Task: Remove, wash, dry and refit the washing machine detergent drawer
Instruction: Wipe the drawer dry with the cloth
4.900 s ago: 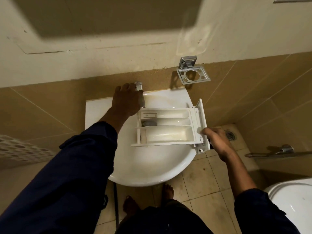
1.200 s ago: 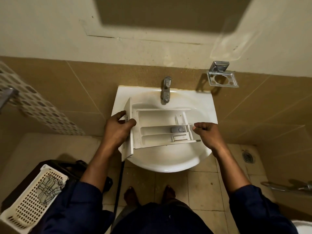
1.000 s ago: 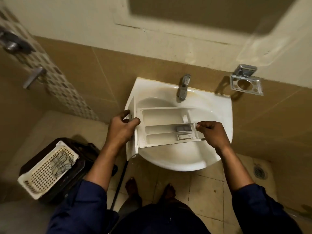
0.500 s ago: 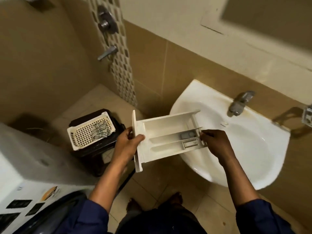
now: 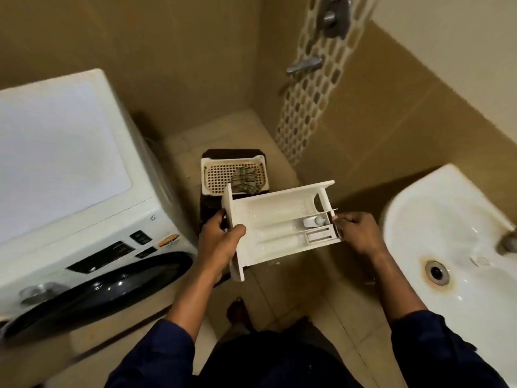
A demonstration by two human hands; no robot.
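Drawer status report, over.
Left hand grips drawer front, right hand holds its rear. Drawer in the air, between washer and sink. Basket beyond, not blocking.

Drawer [image 5: 274, 225]: white, held up.
Left hand [image 5: 221, 245]: grips its 9 o'clock end.
Right hand [image 5: 358, 233]: pinches its 3 o'clock end.
Sink [image 5: 414, 191]: at 3 o'clock.

dim warm light, soft motion blur, wide-angle edge distortion.

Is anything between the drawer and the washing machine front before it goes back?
Nothing visible. The left hand and right hand hold the drawer over the floor, beside the washing machine. The basket sits beyond the drawer, off that line. I cannot make out the slot.
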